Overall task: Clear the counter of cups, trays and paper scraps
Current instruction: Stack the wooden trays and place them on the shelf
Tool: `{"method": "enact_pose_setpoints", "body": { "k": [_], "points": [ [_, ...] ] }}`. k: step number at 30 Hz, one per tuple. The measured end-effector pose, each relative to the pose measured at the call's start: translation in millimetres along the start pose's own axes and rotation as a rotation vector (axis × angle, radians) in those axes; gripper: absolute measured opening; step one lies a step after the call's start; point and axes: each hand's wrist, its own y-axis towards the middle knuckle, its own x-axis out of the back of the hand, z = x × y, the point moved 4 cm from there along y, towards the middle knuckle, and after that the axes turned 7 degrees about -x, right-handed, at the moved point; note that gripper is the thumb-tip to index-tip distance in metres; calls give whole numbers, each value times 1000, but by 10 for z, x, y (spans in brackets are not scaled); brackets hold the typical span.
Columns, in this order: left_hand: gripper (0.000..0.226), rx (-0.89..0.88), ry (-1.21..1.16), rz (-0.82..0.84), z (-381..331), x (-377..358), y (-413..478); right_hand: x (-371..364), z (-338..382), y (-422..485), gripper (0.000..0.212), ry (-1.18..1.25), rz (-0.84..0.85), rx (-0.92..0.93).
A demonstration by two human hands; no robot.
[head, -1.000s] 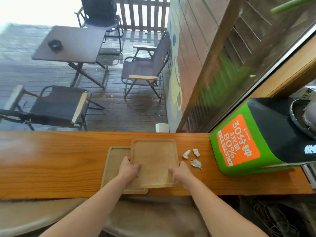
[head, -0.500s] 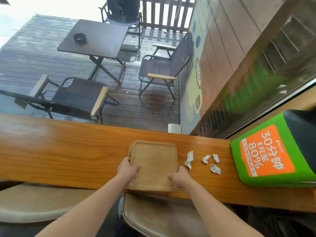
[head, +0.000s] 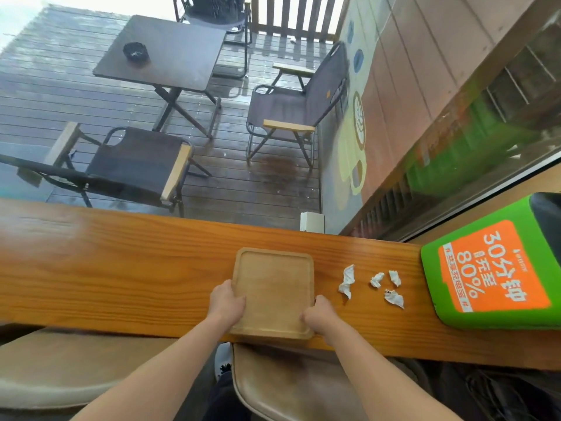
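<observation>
A light wooden tray [head: 273, 287] lies on the orange wooden counter [head: 121, 275], stacked squarely over a second tray that is now hidden beneath it. My left hand [head: 227, 302] grips the stack's left edge and my right hand [head: 318, 314] grips its near right corner. The near end of the stack reaches the counter's front edge. Several crumpled white paper scraps [head: 376, 284] lie on the counter just right of the tray, apart from both hands. No cups are in view.
A green and black box with an orange label [head: 491, 268] stands on the counter at the far right. Tan stool seats [head: 288, 387] sit below the counter's front edge. Beyond the window is a deck with a dark table [head: 164, 50] and folding chairs [head: 294, 107].
The upper tray has slid left over the lower one until the two line up as one stack. The view has shifted, uncovering one more paper scrap beside the tray.
</observation>
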Motion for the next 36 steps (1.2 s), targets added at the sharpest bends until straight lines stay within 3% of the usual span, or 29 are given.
{"method": "enact_pose_setpoints", "body": {
  "k": [6, 13, 18, 21, 26, 36],
  "points": [
    [28, 44, 166, 5, -49, -76, -35, -60, 61, -59, 56, -9, -108, -50],
    [33, 64, 130, 25, -2, -149, -72, -151, 43, -71, 61, 46, -84, -96],
    [46, 76, -42, 46, 48, -113, -52, -130, -12, -8, 70, 218, -14, -92],
    [43, 145, -98, 51, 119, -111, -46, -148, -84, 32, 72, 352, 17, -112],
    [61, 260, -251, 38, 183, -76, -37, -170, -103, 70, 70, 452, 64, -135],
    [33, 261, -318, 64, 160, -127, -67, -76, -52, 103, 73, 425, 82, -115]
  ]
}}
